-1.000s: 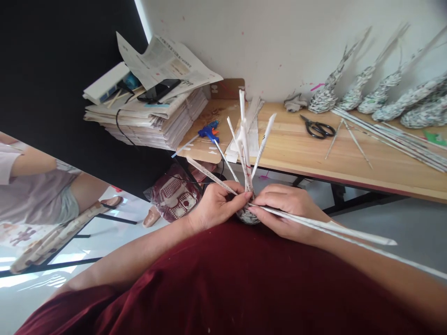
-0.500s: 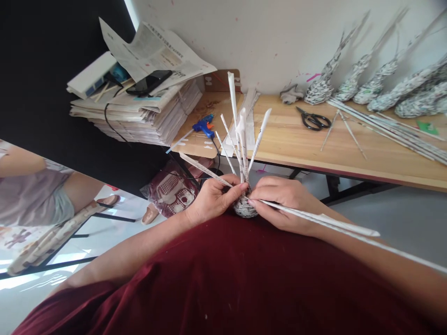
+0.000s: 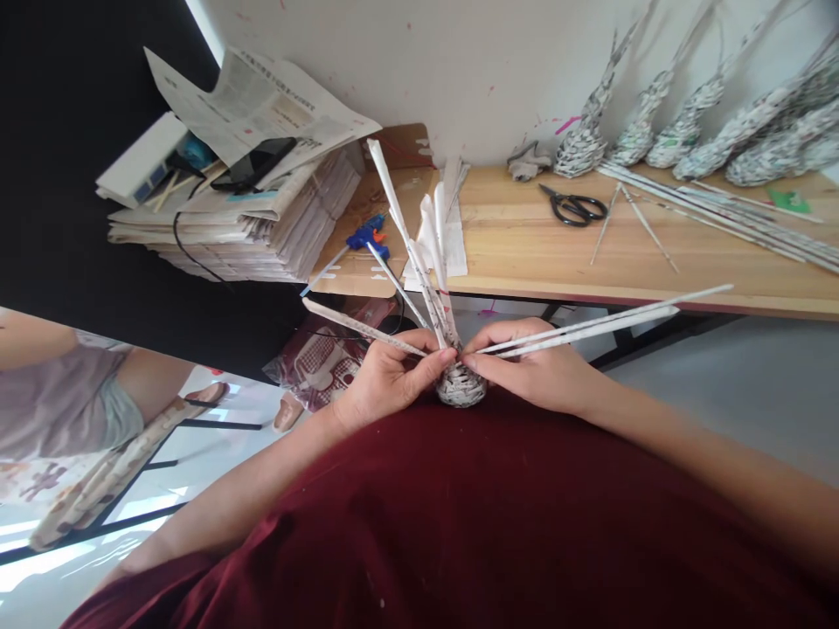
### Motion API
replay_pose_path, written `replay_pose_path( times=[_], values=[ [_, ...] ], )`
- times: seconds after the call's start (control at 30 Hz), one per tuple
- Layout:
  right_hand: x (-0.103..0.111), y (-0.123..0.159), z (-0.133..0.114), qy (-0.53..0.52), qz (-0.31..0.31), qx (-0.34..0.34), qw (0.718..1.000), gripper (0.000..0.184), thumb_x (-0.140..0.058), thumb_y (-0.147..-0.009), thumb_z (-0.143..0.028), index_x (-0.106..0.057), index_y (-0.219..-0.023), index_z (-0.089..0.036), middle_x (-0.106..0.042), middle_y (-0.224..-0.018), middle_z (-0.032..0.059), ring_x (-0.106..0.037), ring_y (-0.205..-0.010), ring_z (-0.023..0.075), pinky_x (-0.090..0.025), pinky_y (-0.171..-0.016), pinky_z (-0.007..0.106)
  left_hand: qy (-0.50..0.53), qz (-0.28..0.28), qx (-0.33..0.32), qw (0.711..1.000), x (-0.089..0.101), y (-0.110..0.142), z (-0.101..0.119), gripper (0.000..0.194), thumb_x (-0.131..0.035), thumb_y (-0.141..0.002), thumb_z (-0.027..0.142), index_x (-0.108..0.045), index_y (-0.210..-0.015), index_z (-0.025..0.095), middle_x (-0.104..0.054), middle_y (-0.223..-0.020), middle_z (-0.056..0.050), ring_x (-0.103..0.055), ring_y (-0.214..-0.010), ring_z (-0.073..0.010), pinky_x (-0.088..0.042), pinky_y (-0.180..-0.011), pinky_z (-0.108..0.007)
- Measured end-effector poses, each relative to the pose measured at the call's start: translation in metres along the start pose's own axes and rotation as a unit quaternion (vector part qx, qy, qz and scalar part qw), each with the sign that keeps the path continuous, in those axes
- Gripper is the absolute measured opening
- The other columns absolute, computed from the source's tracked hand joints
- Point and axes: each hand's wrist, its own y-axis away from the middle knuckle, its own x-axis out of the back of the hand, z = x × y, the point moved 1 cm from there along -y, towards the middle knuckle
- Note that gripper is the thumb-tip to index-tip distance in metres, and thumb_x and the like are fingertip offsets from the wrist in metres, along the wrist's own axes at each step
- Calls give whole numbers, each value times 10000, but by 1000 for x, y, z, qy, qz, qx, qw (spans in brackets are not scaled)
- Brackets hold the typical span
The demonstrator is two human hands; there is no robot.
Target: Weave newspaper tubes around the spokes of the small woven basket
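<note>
A small round woven base of rolled newspaper (image 3: 462,386) sits against my dark red shirt. Several white paper tubes (image 3: 426,253) rise from its top and fan out. My left hand (image 3: 399,376) is closed on the left of its neck, thumb and fingers pinching the weave. One paper tube (image 3: 357,325) sticks out leftward past that hand. My right hand (image 3: 530,367) pinches paper tubes (image 3: 603,325) close to the neck, and they stretch out to the right. The fingertips of both hands nearly meet at the neck, hiding part of the weave.
On the wooden table (image 3: 504,253) lie black scissors (image 3: 573,206), a blue glue gun (image 3: 368,238) and loose paper tubes (image 3: 721,218). Woven paper pieces (image 3: 582,144) lean on the wall. A newspaper stack (image 3: 262,236) stands left. Another person (image 3: 79,393) sits at far left.
The tubes in my right hand have swung from pointing down-right to pointing up-right. Some upright tubes lean further left. My left hand stays at the neck. The view has shifted slightly.
</note>
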Motion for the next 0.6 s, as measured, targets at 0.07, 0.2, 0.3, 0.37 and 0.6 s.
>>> replay_pose_path(
  times=[0.07, 0.2, 0.3, 0.37, 0.6],
  values=[
    [0, 1, -1, 16, 4, 0, 1000, 127, -663, -847, -250, -747, -775, -187, -737, -707, -4, -623, -630, 139, -448, -585, 239, -23, -28, 32, 999, 2, 0, 3, 243, -660, -916, 358, -709, -834, 135, -687, -719, -30, -601, -632, -122, -474, -568, -213],
    [1, 5, -4, 44, 8, -2, 999, 106, -659, -830, -213, -755, -786, -197, -758, -738, 4, -653, -645, 155, -465, -596, 254, -115, -55, 67, 990, 6, -2, 12, 185, -709, -870, 312, -761, -966, 163, -775, -889, -48, -703, -778, -182, -544, -694, -256],
    [2, 6, -6, 44, 19, -5, 999, 95, -671, -827, -221, -755, -786, -202, -759, -727, 4, -654, -628, 157, -465, -574, 255, -142, -53, 51, 987, 6, -4, 18, 153, -692, -874, 265, -779, -964, 179, -793, -924, -44, -728, -831, -202, -562, -757, -278],
    [2, 7, -7, 38, 25, -3, 999, 112, -676, -839, -246, -745, -764, -201, -750, -701, 3, -644, -607, 154, -458, -557, 255, -156, -46, 19, 987, 5, -4, 22, 140, -673, -885, 250, -787, -913, 174, -798, -907, -49, -734, -826, -205, -562, -755, -280],
    [4, 7, -3, -50, -6, 3, 999, 103, -712, -853, -288, -750, -817, -200, -764, -748, 12, -690, -676, 163, -506, -601, 261, -160, -72, 67, 982, 6, -5, 24, 196, -662, -890, 312, -784, -835, 168, -789, -806, -53, -735, -804, -228, -568, -723, -296]
  ],
)
